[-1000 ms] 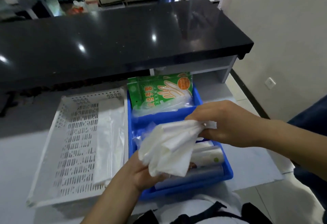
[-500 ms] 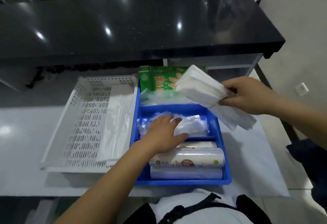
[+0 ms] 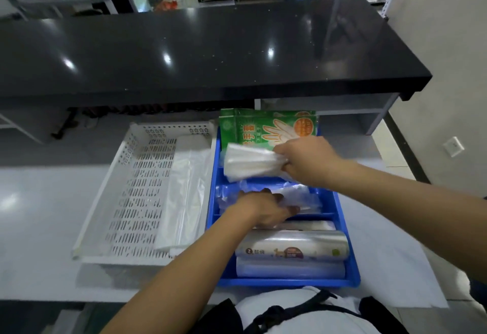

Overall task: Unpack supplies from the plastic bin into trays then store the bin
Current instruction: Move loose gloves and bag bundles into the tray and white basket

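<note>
A blue plastic bin (image 3: 351, 267) sits on the grey counter in front of me. My right hand (image 3: 308, 159) grips a white folded stack of napkins (image 3: 250, 165) over the bin's far compartment, just in front of green glove packets (image 3: 266, 128). My left hand (image 3: 263, 211) rests on clear plastic bags (image 3: 303, 198) in the middle compartment, fingers spread over them. Two plastic-wrap rolls (image 3: 292, 250) lie in the near compartment. Left of the bin stands a white perforated tray (image 3: 137, 196) holding a clear plastic sheet (image 3: 184, 196).
A black raised countertop (image 3: 210, 51) overhangs the back of the work surface. White paper (image 3: 390, 267) lies under the bin's right side. A wall and tiled floor are to the right; dishes and steel cabinets stand far behind.
My right hand has brought the napkin stack from the right side of the bin leftward and down over its far compartment. My left hand stays on the clear bags.
</note>
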Action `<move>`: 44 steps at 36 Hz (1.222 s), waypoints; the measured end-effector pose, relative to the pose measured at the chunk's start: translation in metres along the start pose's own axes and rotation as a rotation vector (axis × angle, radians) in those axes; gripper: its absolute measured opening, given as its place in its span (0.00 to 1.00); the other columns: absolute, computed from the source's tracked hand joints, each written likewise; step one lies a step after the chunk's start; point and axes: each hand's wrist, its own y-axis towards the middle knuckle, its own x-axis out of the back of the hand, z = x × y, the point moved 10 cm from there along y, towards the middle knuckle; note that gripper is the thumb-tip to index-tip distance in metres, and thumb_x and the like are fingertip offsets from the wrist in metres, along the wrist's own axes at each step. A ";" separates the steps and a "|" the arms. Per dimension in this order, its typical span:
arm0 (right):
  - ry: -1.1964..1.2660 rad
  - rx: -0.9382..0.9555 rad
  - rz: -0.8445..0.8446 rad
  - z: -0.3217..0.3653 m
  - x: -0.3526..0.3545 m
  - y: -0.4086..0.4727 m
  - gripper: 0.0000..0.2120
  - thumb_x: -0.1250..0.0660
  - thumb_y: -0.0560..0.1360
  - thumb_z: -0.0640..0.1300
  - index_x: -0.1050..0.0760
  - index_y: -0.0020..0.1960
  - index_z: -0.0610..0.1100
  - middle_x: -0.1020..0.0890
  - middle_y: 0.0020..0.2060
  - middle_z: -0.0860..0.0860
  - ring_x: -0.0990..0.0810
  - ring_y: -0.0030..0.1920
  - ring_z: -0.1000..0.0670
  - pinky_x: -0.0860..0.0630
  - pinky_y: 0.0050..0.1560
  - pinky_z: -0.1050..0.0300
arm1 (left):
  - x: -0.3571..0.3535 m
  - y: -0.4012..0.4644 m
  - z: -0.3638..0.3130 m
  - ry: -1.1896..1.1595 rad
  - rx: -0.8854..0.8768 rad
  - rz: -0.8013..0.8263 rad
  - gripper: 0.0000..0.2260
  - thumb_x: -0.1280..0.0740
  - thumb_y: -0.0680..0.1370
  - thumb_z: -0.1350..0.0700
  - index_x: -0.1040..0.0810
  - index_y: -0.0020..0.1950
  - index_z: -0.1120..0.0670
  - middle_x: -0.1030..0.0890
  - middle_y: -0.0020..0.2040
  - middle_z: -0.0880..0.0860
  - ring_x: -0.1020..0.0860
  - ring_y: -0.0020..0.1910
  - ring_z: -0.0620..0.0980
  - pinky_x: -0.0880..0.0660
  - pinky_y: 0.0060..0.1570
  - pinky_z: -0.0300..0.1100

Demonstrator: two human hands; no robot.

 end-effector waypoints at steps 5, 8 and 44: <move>-0.195 0.032 0.171 0.023 -0.056 0.010 0.13 0.30 0.72 0.49 0.24 0.55 0.48 0.18 0.49 0.47 0.20 0.51 0.41 0.36 0.42 0.53 | 0.001 -0.004 -0.004 -0.075 -0.054 -0.005 0.37 0.49 0.73 0.27 0.36 0.76 0.46 0.31 0.75 0.55 0.30 0.70 0.59 0.32 0.61 0.51; -0.152 0.004 0.243 0.022 -0.076 0.013 0.11 0.34 0.75 0.50 0.23 0.54 0.47 0.17 0.51 0.45 0.20 0.52 0.41 0.34 0.44 0.53 | 0.000 -0.010 -0.003 -0.044 -0.077 -0.013 0.36 0.50 0.74 0.28 0.33 0.75 0.47 0.34 0.77 0.55 0.31 0.71 0.59 0.33 0.64 0.52; 0.363 -0.127 -0.210 -0.010 -0.025 -0.042 0.18 0.38 0.80 0.47 0.27 0.69 0.47 0.23 0.66 0.48 0.28 0.67 0.46 0.34 0.68 0.44 | 0.086 -0.030 0.063 -0.106 -0.050 -0.566 0.25 0.43 0.82 0.45 0.39 0.78 0.49 0.39 0.79 0.53 0.41 0.77 0.57 0.43 0.74 0.50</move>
